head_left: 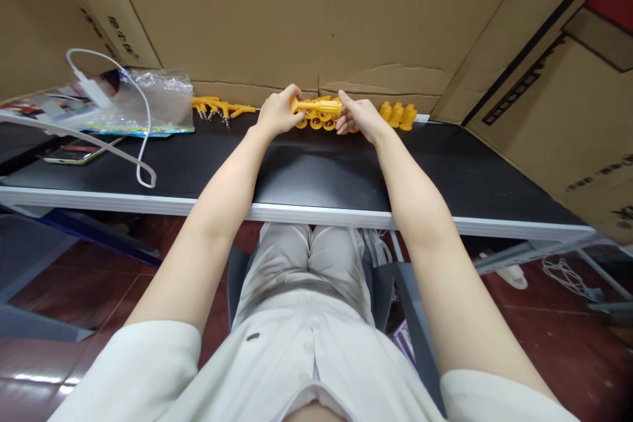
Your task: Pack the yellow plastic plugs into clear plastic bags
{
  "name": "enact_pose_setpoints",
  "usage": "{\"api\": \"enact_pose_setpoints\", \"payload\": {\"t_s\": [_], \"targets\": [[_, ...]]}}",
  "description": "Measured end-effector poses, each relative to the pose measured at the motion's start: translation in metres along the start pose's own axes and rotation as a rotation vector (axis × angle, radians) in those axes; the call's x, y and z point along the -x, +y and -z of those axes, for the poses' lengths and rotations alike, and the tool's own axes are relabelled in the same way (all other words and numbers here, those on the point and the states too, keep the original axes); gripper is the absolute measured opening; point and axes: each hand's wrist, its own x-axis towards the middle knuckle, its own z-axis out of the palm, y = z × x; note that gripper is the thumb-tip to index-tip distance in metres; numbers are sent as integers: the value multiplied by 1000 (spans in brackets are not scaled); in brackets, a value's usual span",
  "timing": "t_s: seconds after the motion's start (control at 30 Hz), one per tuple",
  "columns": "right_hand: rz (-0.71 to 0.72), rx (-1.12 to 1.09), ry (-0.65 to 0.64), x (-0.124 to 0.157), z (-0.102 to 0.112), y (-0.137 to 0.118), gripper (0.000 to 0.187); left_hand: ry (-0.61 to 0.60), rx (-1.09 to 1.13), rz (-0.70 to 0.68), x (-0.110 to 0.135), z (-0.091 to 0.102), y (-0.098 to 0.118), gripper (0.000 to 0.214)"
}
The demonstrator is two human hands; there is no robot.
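A yellow plastic piece (324,107) with a narrow stem and a ribbed, thicker right part lies level between my two hands, above the back of the black table. My left hand (279,111) pinches its left end. At the ribbed end, the thumb and fingers of my right hand (361,117) close around it. Just below and behind it are several yellow round pieces (316,123) with hollow ends, partly hidden. Right of my right hand stand more yellow knobbed pieces (398,116). To the left lie yellow branching pieces (220,107) with metal spirals.
A clear plastic bag (161,99) and a white charger (96,93) with a looping cable (147,125) sit on the left. Near them a phone (82,151) lies flat. Cardboard walls (316,20) enclose the back and sides of the black table (321,171).
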Motion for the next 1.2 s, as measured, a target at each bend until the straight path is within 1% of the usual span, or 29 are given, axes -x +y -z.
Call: {"api": "enact_pose_setpoints", "payload": {"t_s": [0.1,0.23,0.33,0.43,0.67,0.8,0.87,0.93,1.07,1.2], "targets": [[5,-9,-34,-3,3,3,77,5,2,-2,-1,-1,-2,41],[15,-57,-116,0,11,2,63,-6,-5,12,-1,-1,-2,40],[30,-88,-109,5,12,-2,59,-10,-23,27,0,0,0,40],[29,-63,-85,7,9,-4,54,-13,-33,33,1,1,2,41],[-20,-37,-75,-1,0,0,75,-16,-13,9,1,0,1,41],[-52,-36,-68,-7,2,4,84,-10,-7,-8,0,-2,-1,41],[-93,-63,-64,-7,6,3,84,-14,-9,-4,-1,-3,-2,41],[-108,-108,-73,-3,10,0,78,-19,-6,0,-1,-3,-3,41],[-46,-179,-108,8,15,-8,55,-21,5,3,-1,-2,-3,40],[-8,-165,-73,10,11,-11,40,-23,-1,15,0,-1,-1,41]]}}
